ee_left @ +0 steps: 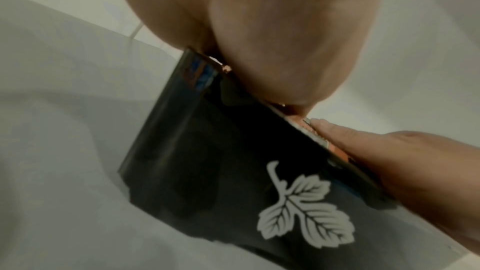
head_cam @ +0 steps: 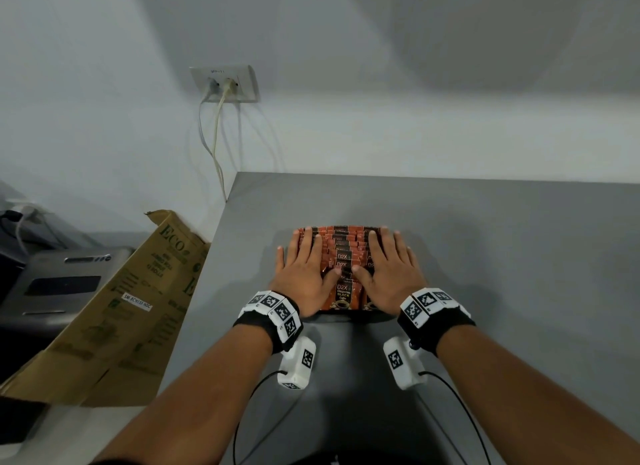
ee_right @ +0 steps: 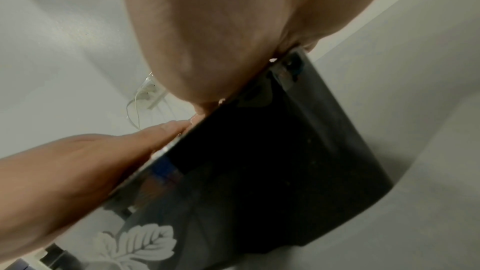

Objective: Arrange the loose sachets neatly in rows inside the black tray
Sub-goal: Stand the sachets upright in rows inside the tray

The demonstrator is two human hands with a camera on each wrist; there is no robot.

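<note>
Orange and black coffee sachets lie in overlapping rows inside the black tray on the grey table. My left hand lies flat on the left rows, fingers straight and spread. My right hand lies flat on the right rows in the same way. Both thumbs point inward onto the middle row. In the left wrist view the tray's glossy black wall carries a white leaf print, with my left palm above it. The right wrist view shows the tray wall under my right palm.
A folded brown cardboard box leans at the table's left edge. Beyond it sits a grey machine. A wall socket with two cables is on the back wall. Bare grey table stretches to the right.
</note>
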